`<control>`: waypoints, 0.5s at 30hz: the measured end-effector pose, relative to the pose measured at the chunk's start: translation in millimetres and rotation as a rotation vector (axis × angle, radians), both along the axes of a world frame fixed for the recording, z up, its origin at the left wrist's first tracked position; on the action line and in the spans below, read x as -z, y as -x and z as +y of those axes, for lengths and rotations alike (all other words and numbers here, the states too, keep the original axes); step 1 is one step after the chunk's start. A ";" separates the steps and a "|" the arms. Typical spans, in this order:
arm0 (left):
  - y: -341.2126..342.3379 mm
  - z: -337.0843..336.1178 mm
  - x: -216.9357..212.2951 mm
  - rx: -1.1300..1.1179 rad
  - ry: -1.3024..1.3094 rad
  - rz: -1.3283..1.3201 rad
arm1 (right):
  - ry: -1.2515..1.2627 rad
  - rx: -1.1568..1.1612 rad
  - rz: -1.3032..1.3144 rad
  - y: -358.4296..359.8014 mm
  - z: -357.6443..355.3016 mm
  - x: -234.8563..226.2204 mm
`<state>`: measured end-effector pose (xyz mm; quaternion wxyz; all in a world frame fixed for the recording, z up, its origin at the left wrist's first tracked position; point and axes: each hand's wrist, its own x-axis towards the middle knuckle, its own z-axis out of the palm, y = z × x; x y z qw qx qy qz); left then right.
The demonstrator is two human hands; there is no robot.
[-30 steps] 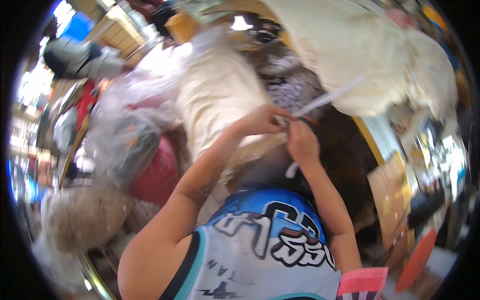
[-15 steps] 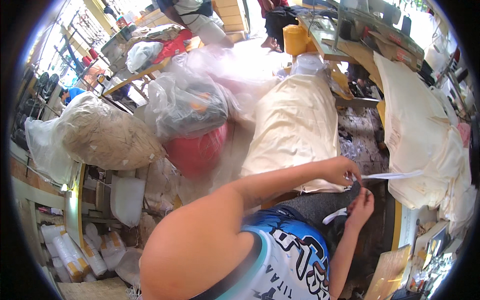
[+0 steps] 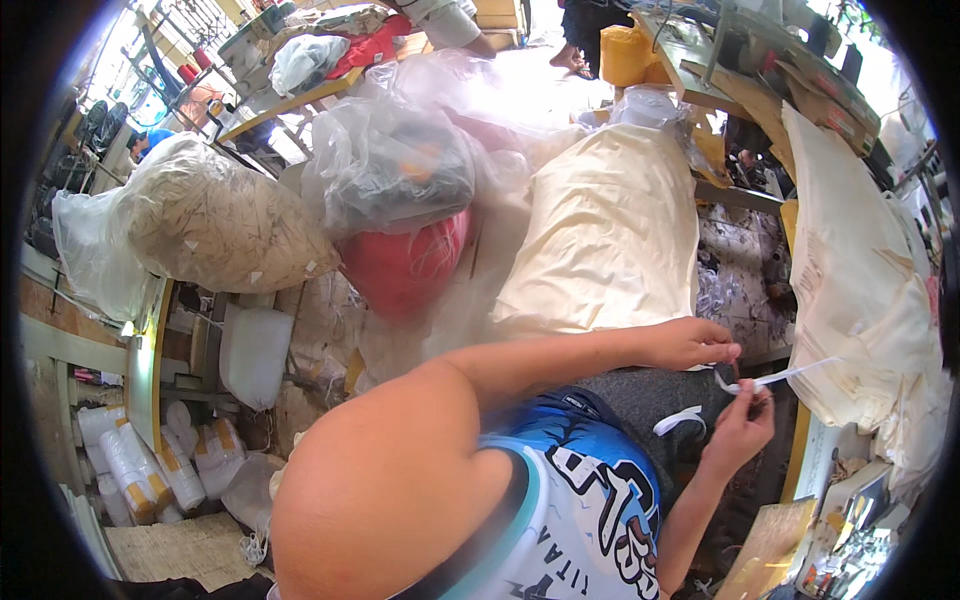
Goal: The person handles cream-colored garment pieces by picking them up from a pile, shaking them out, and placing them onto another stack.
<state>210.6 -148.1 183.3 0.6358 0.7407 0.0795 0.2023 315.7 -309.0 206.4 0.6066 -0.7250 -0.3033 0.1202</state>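
Observation:
Over my lap, my right hand [image 3: 738, 430] pinches a narrow white fabric strip [image 3: 800, 371], and its loose tail points right toward the cream cloth. Just above and to the left, my left hand [image 3: 692, 343] has its thumb and fingers pressed together; what they hold, if anything, is too small to make out. A bend of the strip and a small dark piece show below those fingertips. Dark grey fabric [image 3: 640, 393] covers my lap. Another short white strip end [image 3: 679, 420] lies on it, left of my right hand.
A large cream cloth [image 3: 610, 230] lies ahead over a pile; more cream cloth [image 3: 850, 290] hangs over the table at right. Stuffed bags [image 3: 225, 215] and a red bundle [image 3: 405, 270] stand left. White wrapped rolls [image 3: 135, 470] lie lower left. A yellow container [image 3: 622, 55] stands far ahead.
My hands have moved slightly right and drawn apart, the right one now pinching the white strip. The dark piece between them shows less. The view has shifted a little.

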 end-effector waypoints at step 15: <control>-46.5 2.4 -26.1 -0.068 0.304 0.022 | 0.202 -0.250 -0.085 2.1 -5.9 19.4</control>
